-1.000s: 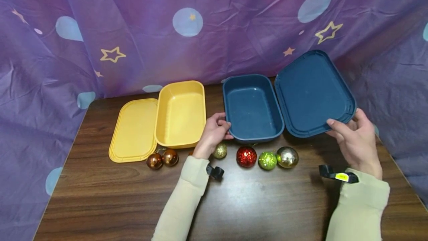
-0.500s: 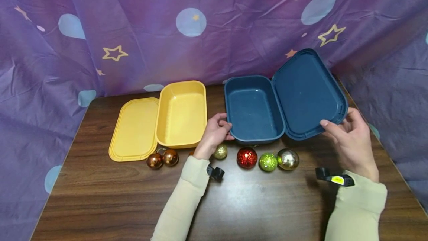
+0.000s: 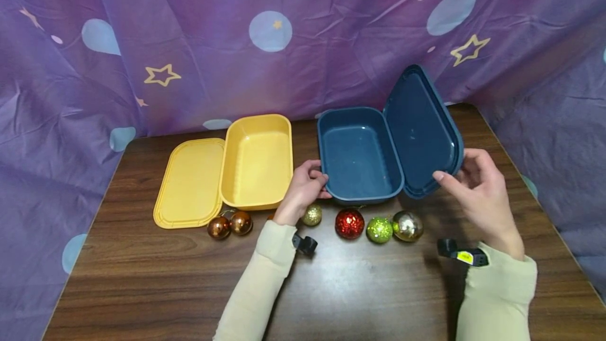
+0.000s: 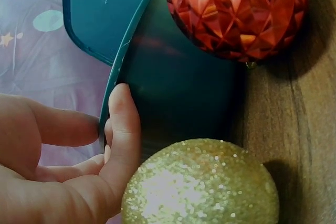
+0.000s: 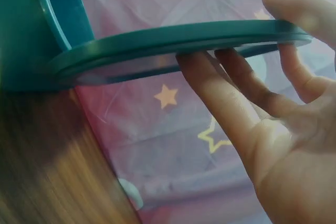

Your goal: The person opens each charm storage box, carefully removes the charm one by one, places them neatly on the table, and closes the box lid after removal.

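A dark blue rectangular box (image 3: 357, 159) stands uncovered on the table. My left hand (image 3: 304, 188) pinches its rim at the near left corner, thumb and fingers on either side of the wall in the left wrist view. To the box's right, a matching blue lid (image 3: 418, 136) is tilted steeply up, its lower edge along the box's right rim. My right hand (image 3: 480, 193) holds the lid's outer edge, thumb on the inner face and fingers behind. In the right wrist view the fingertips (image 5: 191, 61) touch the lid's underside. No contents show inside the box.
A yellow box (image 3: 257, 162) and its flat yellow lid (image 3: 189, 183) lie to the left. Ball ornaments line the front: brown ones (image 3: 241, 222), a gold glitter one (image 3: 312, 215), a red one (image 3: 349, 223), a green one (image 3: 379, 230) and a silver-gold one (image 3: 407, 226). A purple curtain hangs behind.
My right hand has moved left and swung the blue lid from a shallow slant to a steep tilt beside the box. The left hand has stayed on the box's rim.
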A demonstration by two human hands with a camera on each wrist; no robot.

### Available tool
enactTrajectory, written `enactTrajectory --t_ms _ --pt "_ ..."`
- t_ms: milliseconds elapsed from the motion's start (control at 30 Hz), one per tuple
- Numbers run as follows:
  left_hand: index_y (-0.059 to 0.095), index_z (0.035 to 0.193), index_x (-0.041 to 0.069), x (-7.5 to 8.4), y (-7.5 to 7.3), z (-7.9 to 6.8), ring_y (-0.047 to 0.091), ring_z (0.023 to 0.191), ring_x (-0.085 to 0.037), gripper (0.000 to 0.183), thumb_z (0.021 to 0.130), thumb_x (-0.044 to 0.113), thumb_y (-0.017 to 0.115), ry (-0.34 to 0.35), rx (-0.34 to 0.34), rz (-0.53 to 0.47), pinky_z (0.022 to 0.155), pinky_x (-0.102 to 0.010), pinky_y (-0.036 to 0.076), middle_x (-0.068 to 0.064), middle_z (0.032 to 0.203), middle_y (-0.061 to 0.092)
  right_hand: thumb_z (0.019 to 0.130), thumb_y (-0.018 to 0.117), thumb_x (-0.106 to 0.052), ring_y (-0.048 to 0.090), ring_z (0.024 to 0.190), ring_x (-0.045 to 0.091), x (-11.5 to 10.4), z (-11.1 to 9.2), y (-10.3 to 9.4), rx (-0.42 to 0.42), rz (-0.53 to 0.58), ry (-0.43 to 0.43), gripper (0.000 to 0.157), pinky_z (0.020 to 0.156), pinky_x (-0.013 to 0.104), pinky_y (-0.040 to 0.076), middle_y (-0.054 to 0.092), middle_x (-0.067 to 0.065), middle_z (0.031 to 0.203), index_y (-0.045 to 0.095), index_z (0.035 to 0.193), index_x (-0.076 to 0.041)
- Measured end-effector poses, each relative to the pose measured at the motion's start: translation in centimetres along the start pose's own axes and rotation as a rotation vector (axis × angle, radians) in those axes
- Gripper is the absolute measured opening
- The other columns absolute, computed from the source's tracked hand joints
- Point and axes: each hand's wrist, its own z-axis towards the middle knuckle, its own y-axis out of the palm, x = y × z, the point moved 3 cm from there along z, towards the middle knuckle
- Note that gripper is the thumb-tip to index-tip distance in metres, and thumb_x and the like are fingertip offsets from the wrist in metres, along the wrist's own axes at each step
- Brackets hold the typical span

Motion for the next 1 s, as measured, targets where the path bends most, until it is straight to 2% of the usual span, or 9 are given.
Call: enactTrajectory --t_ms 233,367,467,533,633,700,767,867,1000 --pt "0.039 0.139 -0.006 0.0 0.0 0.0 0.052 0.060 -0.011 0.045 0.095 -0.004 0.049 0.022 0.001 0.008 0.058 -0.023 0.057 -0.003 0.086 0.044 0.079 0.064 0.017 0.063 0.092 0.003 -0.4 0.0 1.6 -0.054 -0.109 -0.009 0.040 0.073 0.010 0.053 0.066 -0.003 0.100 0.057 0.109 -0.008" --pt "0.040 0.135 -0.009 0.0 0.1 -0.1 0.052 0.059 -0.011 0.043 0.093 -0.005 0.048 0.058 0.002 0.005 0.061 -0.027 0.059 -0.003 0.084 0.044 0.081 0.067 0.012 0.062 0.094 0.001 -0.6 -0.1 3.0 -0.086 -0.289 -0.001 0.034 0.074 0.009 0.052 0.064 -0.010 0.103 0.056 0.110 -0.004" --pt "0.039 0.136 -0.009 0.0 0.1 -0.1 0.052 0.059 -0.010 0.044 0.094 -0.005 0.048 0.053 -0.003 0.007 0.060 -0.026 0.058 -0.003 0.085 0.044 0.081 0.069 0.009 0.059 0.098 -0.002 -0.6 -0.2 4.3 -0.122 -0.428 -0.051 0.033 0.078 0.008 0.049 0.060 -0.019 0.111 0.055 0.110 0.001" --pt "0.039 0.138 -0.007 0.0 0.0 0.0 0.051 0.059 -0.011 0.045 0.094 -0.005 0.048 0.031 -0.003 0.009 0.059 -0.024 0.058 -0.003 0.086 0.043 0.080 0.070 0.009 0.057 0.101 -0.005 -0.5 -0.2 5.1 -0.149 -0.486 -0.099 0.032 0.078 0.007 0.048 0.061 -0.013 0.116 0.056 0.108 0.003" --pt "0.038 0.139 -0.007 0.0 0.0 0.0 0.051 0.059 -0.011 0.046 0.095 -0.004 0.048 0.025 -0.006 0.008 0.056 -0.021 0.056 -0.003 0.086 0.044 0.077 0.073 0.006 0.058 0.103 0.003 -0.2 -0.2 6.2 -0.177 -0.583 -0.178 0.031 0.080 0.008 0.044 0.064 0.000 0.121 0.058 0.103 0.000" --pt "0.038 0.139 -0.007 0.1 0.0 0.0 0.051 0.060 -0.011 0.046 0.095 -0.004 0.048 0.021 -0.006 0.005 0.056 -0.020 0.056 -0.004 0.087 0.044 0.076 0.074 0.003 0.059 0.105 0.012 -0.1 -0.2 7.0 -0.200 -0.643 -0.203 0.029 0.081 0.013 0.046 0.063 0.012 0.121 0.060 0.100 -0.003" --pt "0.039 0.139 -0.006 0.1 -0.1 -0.1 0.051 0.060 -0.011 0.046 0.095 -0.004 0.048 0.019 -0.004 0.007 0.056 -0.021 0.056 -0.004 0.087 0.044 0.075 0.074 -0.001 0.058 0.106 0.024 0.1 -0.3 7.7 -0.221 -0.690 -0.224 0.027 0.087 0.023 0.046 0.063 0.012 0.121 0.061 0.099 -0.005" --pt "0.038 0.140 -0.006 0.1 -0.1 0.0 0.051 0.061 -0.011 0.046 0.095 -0.004 0.048 0.015 -0.003 0.009 0.056 -0.021 0.056 -0.004 0.088 0.043 0.074 0.073 -0.003 0.056 0.108 0.032 0.5 -0.6 8.7 -0.245 -0.733 -0.247 0.025 0.090 0.040 0.044 0.063 0.013 0.120 0.062 0.095 -0.007" --pt "0.038 0.140 -0.005 0.1 0.0 0.0 0.050 0.062 -0.012 0.047 0.095 -0.003 0.049 0.009 -0.005 0.016 0.057 -0.022 0.057 -0.004 0.089 0.043 0.073 0.073 -0.004 0.054 0.105 0.035 0.9 -0.9 9.8 -0.266 -0.772 -0.269 0.024 0.086 0.048 0.044 0.062 0.014 0.119 0.062 0.093 -0.008"
